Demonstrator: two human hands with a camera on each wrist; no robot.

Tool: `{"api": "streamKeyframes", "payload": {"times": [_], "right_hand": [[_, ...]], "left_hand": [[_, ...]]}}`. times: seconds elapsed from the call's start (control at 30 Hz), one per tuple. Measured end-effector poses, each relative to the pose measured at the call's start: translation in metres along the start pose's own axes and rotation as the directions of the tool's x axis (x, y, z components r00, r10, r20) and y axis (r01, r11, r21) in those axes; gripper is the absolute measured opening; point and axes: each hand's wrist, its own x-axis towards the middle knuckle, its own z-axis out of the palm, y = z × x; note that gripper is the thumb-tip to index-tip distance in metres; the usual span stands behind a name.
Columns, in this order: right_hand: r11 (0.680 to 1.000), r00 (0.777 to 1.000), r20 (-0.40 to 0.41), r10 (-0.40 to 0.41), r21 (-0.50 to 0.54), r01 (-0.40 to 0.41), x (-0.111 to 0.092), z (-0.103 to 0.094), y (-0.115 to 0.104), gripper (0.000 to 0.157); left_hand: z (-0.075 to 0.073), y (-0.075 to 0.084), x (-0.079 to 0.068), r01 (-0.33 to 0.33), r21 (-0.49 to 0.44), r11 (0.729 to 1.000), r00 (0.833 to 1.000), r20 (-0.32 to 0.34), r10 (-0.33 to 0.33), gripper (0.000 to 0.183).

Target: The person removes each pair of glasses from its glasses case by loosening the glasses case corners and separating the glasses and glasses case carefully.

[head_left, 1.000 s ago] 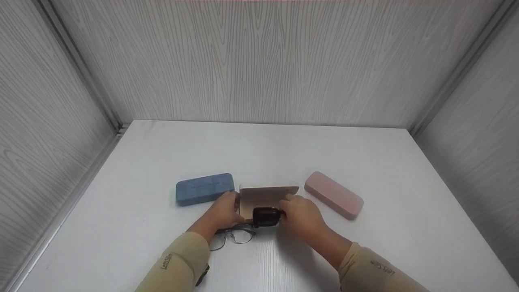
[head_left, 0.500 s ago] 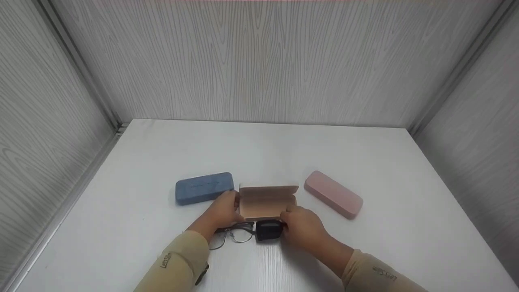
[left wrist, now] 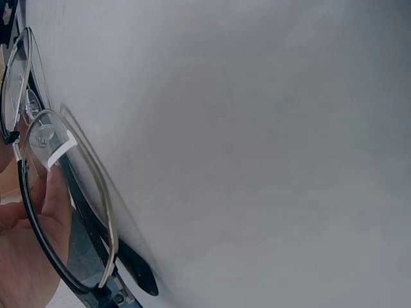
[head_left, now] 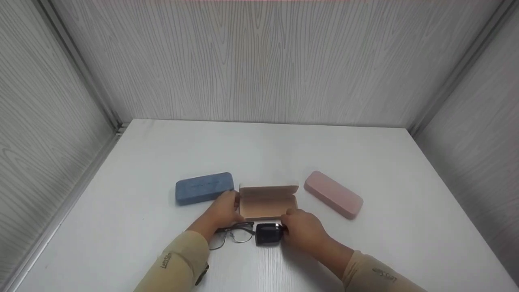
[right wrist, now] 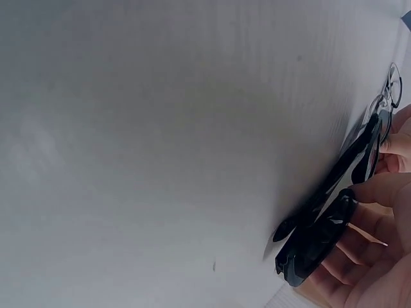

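Observation:
A glasses case [head_left: 267, 207] with a peach inside lies with its lid raised, nothing visible in it. My left hand [head_left: 221, 211] grips its left end, thumb at the front edge and fingers at the side. Just in front of the case, my right hand [head_left: 304, 229] pinches the end of black sunglasses [head_left: 269, 234]; the right wrist view shows the thumb on the frame [right wrist: 318, 240] and curled fingers behind it. Clear-lens eyeglasses [head_left: 242, 235] with a dark upper rim stand left of the sunglasses, close to my left hand, which hides part of them.
Behind my left hand lies a closed blue glasses case [head_left: 204, 188]. A closed pink glasses case [head_left: 333, 194] rests at an angle to the right. All of it is on a white table [head_left: 259, 150] enclosed by wood-grain panels [head_left: 259, 61].
My right hand has drawn the sunglasses from over the case's front edge toward me and down, beside the eyeglasses. The left hand stays on the case.

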Motion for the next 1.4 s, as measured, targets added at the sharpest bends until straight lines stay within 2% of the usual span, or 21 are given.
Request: {"api": "streamKeyframes", "payload": {"times": [0.27,0.5,0.67,0.8,0.9,1.03,1.23,1.4], "right_hand": [[0.999,1.000,0.021,-0.021,0.028,0.020,-0.001,-0.004,0.002,0.005],[0.999,0.996,0.092,-0.020,0.052,0.015,0.000,-0.011,0.003,0.012],[0.997,0.993,0.116,0.002,0.074,-0.011,0.002,-0.019,0.005,0.017],[0.995,0.995,0.093,0.044,0.087,-0.052,0.007,-0.027,0.010,0.017],[0.987,0.995,0.054,0.079,0.138,-0.086,0.012,-0.035,0.017,0.018],[0.964,0.992,0.029,0.119,0.237,-0.123,0.018,-0.045,0.028,0.018],[0.924,0.985,-0.011,0.170,0.349,-0.156,0.026,-0.050,0.045,0.018],[0.868,0.966,-0.053,0.254,0.454,-0.203,0.033,-0.047,0.057,0.018]], "left_hand": [[0.000,-0.002,0.001,-0.007,-0.006,1.000,1.000,-0.005,0.007,0.051],[-0.001,-0.001,-0.002,0.001,-0.036,0.999,1.000,0.018,-0.001,0.063],[0.000,-0.001,-0.002,0.015,-0.009,1.000,1.000,0.009,-0.015,0.061],[0.000,-0.001,-0.002,0.012,-0.008,1.000,1.000,0.004,-0.012,0.059],[-0.001,0.000,-0.002,0.010,-0.026,1.000,1.000,0.006,-0.009,0.060],[-0.001,0.000,-0.002,0.007,-0.041,0.999,1.000,0.003,-0.007,0.061],[0.000,-0.001,-0.002,-0.011,-0.011,1.000,1.000,-0.008,0.011,0.057],[-0.001,0.000,-0.003,-0.001,-0.017,1.000,1.000,0.002,0.001,0.060]]}}
